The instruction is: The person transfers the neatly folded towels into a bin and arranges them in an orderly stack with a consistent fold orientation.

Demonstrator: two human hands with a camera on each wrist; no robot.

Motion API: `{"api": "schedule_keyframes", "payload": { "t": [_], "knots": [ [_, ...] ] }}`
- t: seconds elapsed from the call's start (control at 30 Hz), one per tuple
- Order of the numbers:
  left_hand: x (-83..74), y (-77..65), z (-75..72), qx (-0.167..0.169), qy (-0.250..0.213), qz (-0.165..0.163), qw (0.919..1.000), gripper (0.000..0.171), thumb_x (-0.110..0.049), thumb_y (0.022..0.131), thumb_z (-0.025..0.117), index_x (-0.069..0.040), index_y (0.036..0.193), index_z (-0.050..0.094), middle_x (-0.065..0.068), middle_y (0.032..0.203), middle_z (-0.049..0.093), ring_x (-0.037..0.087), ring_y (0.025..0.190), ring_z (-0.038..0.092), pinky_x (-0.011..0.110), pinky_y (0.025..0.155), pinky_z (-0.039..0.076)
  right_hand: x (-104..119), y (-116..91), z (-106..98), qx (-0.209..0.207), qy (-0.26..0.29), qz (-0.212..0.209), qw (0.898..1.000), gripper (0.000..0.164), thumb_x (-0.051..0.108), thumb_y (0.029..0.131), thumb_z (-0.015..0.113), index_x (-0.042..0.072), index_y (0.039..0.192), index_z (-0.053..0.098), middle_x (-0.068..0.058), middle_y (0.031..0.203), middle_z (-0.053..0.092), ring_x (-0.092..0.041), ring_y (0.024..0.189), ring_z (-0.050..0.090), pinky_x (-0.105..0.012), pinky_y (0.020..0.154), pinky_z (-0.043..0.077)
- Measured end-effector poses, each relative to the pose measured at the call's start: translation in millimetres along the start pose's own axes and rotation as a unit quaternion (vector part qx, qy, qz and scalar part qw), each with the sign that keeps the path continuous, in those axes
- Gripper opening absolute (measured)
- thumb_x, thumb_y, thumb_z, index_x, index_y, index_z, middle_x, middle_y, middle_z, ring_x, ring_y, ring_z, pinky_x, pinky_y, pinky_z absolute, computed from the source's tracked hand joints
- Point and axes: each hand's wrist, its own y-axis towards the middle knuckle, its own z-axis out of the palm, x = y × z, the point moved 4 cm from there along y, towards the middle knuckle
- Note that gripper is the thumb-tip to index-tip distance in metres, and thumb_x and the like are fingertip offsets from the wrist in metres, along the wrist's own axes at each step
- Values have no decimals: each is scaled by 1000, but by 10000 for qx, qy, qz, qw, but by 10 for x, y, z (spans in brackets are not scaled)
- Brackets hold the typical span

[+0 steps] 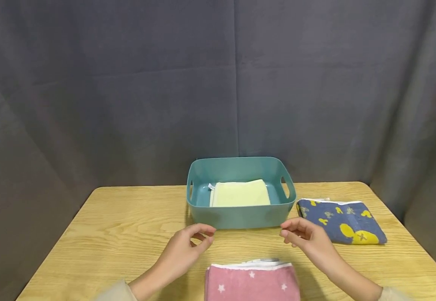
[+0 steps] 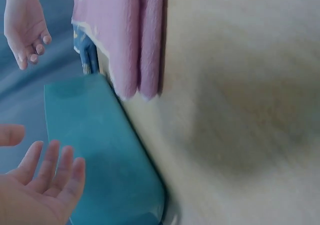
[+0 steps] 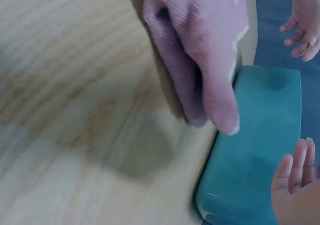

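Your left hand (image 1: 188,247) and right hand (image 1: 313,239) hang apart and empty, fingers loosely bent, above the tabletop (image 1: 127,225). The pink towel (image 1: 253,285) lies folded between your wrists, toward the near edge. Its layers gape at the folds, so pinching only the top one could let it fall open. Beyond, the bin (image 1: 240,218) stands by the far edge, the yellow cloth (image 1: 242,195) flat inside; a low reach might knock its wall. A wide right-hand sweep could drag the blue towel (image 1: 332,221), near the right edge. The yellow cloth's white label (image 1: 211,187) is too small to read; no brand shows.
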Motion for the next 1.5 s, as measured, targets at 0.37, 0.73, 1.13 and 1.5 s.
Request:
{"api": "schedule_keyframes", "payload": {
  "t": [0.37, 0.73, 1.13, 1.5],
  "knots": [
    [70, -176, 151, 328, -219, -62, 9992, 19, -25, 98, 63, -18, 114, 70, -4, 112, 69, 11, 97, 62, 27, 77, 50, -119, -138, 75, 370, -95, -75, 9992, 23, 12, 93, 69, -5, 108, 63, -7, 93, 68, -14, 79, 64, -27, 70, 52],
    [185, -308, 209, 85, -857, -406, 9955, 21, -20, 95, 67, -15, 116, 69, 2, 117, 67, 18, 102, 61, 27, 78, 50, -243, -297, 112, 97, -84, 210, 9997, 23, 12, 93, 70, -4, 109, 64, -4, 97, 68, -7, 86, 63, -25, 75, 51],
    [335, -444, 306, 363, -1437, -631, 9869, 29, -12, 90, 72, -3, 117, 66, 14, 119, 65, 28, 102, 61, 27, 75, 52, -335, -427, 73, 229, -117, 573, 9980, 25, 9, 92, 70, -6, 112, 63, -9, 102, 67, -9, 88, 61, -24, 79, 52],
    [409, -544, 379, 224, -1566, -778, 9843, 32, -16, 89, 74, -5, 119, 66, 10, 120, 64, 28, 105, 59, 27, 76, 53, -472, -519, 27, -159, -232, 1453, 9890, 26, 12, 91, 72, 0, 113, 65, -6, 104, 68, -15, 92, 61, -29, 78, 49]
  ]
}}
